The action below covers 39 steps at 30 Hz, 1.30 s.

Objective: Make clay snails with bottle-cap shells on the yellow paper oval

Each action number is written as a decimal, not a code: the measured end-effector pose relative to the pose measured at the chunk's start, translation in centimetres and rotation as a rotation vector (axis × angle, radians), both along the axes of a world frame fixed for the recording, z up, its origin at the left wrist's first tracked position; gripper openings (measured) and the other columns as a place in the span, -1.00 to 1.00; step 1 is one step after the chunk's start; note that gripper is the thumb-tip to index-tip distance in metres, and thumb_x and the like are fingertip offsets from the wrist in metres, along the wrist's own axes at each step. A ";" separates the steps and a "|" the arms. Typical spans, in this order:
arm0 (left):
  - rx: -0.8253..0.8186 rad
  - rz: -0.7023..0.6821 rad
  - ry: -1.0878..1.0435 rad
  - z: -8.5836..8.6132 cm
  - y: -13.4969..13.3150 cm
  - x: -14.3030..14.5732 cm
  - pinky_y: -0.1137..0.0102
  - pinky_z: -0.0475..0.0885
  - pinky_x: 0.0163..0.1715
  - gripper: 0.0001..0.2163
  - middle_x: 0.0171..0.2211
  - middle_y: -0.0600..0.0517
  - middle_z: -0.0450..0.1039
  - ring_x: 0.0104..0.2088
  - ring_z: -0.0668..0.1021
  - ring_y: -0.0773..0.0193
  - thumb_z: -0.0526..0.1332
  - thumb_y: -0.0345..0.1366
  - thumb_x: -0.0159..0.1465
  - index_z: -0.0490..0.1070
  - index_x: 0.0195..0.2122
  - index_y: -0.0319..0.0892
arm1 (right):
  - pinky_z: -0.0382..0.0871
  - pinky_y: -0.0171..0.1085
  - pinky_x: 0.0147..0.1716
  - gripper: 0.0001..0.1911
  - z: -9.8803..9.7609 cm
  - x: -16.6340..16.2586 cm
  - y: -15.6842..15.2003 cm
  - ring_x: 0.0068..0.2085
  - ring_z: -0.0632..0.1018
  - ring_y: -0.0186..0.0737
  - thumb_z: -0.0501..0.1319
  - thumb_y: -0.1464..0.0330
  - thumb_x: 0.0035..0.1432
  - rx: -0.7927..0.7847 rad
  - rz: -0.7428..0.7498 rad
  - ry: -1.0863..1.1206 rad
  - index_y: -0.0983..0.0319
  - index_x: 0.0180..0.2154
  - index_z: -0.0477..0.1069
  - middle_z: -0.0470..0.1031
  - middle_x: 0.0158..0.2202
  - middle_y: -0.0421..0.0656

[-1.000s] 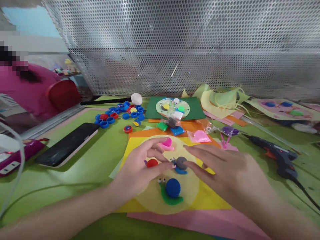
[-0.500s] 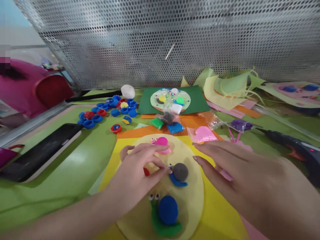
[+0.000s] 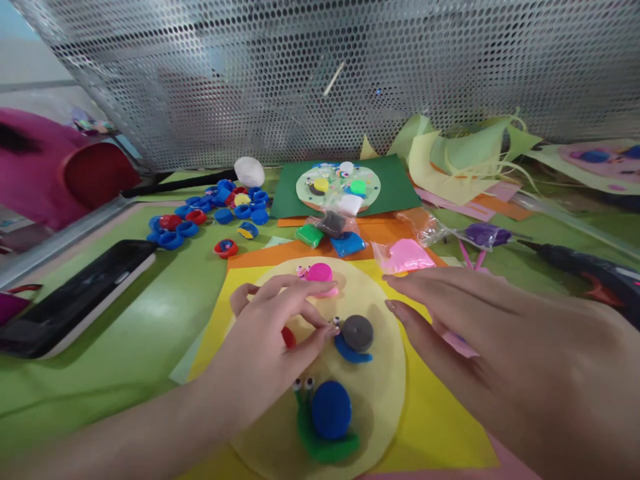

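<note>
My left hand [image 3: 273,330] reaches over a cream paper oval [image 3: 370,400], thumb and index finger pinched at the eye end of a blue clay snail [image 3: 353,352] with a grey bottle-cap shell [image 3: 357,333]. The fingertips partly hide the snail's head. Over the oval's right side hovers my right hand [image 3: 493,340], thumb and fingers apart, holding nothing. A green clay snail [image 3: 327,448] with a blue cap [image 3: 331,409] and googly eyes lies nearest me. Farther up is a pink snail [image 3: 320,273]; a red piece [image 3: 289,337] is mostly covered by my left hand.
Bottle caps [image 3: 220,197] cluster at the back left, beyond a black phone-like device [image 3: 80,293]. Bags of coloured clay [image 3: 349,245] lie behind the oval. A glue gun [image 3: 585,263] rests at right, paper scraps [image 3: 450,167] behind. A person in pink [image 3: 35,167] is at far left.
The camera view has shifted slightly, so the table things sit a little higher and to the left. Both hands keep nearly the same pose; the left pinch stays at the snail's head.
</note>
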<state>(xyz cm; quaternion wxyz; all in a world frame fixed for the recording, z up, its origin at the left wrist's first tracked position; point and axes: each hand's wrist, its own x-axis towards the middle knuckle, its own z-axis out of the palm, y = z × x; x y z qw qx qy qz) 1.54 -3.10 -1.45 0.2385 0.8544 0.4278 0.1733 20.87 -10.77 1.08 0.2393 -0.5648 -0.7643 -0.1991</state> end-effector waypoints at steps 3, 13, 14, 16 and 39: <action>0.029 -0.018 0.005 -0.2 -0.1 0.0 0.11 -0.04 -0.08 -0.74 -0.43 0.13 0.57 0.04 0.34 -0.01 0.20 -0.23 0.16 0.32 -0.10 0.09 | 0.37 -0.28 -0.59 -0.60 -0.1 -0.1 -0.1 -0.52 0.51 -0.25 -0.09 0.36 0.25 0.005 0.001 0.008 0.21 -0.47 0.46 0.50 -0.52 -0.11; 0.122 -0.044 0.008 -0.9 -0.1 -0.1 0.13 -0.04 -0.08 -0.71 -0.44 0.14 0.57 0.02 0.36 0.00 0.18 -0.23 0.18 0.30 -0.06 0.11 | 0.36 -0.28 -0.59 -0.60 0.2 0.0 -0.1 -0.50 0.54 -0.23 -0.11 0.33 0.25 0.000 0.000 -0.028 0.19 -0.41 0.47 0.51 -0.51 -0.13; 0.134 -0.044 0.016 -0.8 -0.1 -0.1 0.13 -0.04 -0.07 -0.70 -0.44 0.14 0.57 0.02 0.37 0.01 0.18 -0.23 0.18 0.30 -0.04 0.11 | 0.36 -0.29 -0.59 -0.60 0.2 0.0 -0.2 -0.49 0.54 -0.23 -0.10 0.33 0.25 0.001 -0.003 -0.025 0.19 -0.41 0.47 0.52 -0.51 -0.13; 0.163 -0.042 0.049 -0.7 -0.2 -0.1 0.12 -0.04 -0.06 -0.70 -0.43 0.14 0.57 0.01 0.37 0.02 0.16 -0.25 0.19 0.30 -0.03 0.10 | 0.35 -0.30 -0.59 -0.62 0.2 0.0 -0.2 -0.47 0.55 -0.22 -0.09 0.31 0.24 0.001 -0.013 -0.018 0.19 -0.40 0.47 0.52 -0.50 -0.13; 0.317 -0.133 0.133 -0.3 -1.4 -0.9 0.17 -0.14 0.04 -0.59 -0.16 0.08 0.54 0.09 0.36 0.10 0.09 -0.34 0.18 0.20 0.08 0.02 | 0.25 -0.25 -0.57 -0.73 -0.6 0.2 -0.7 -0.43 0.54 -0.18 -0.03 0.26 0.22 0.024 -0.085 -0.036 0.17 -0.29 0.42 0.54 -0.33 -0.14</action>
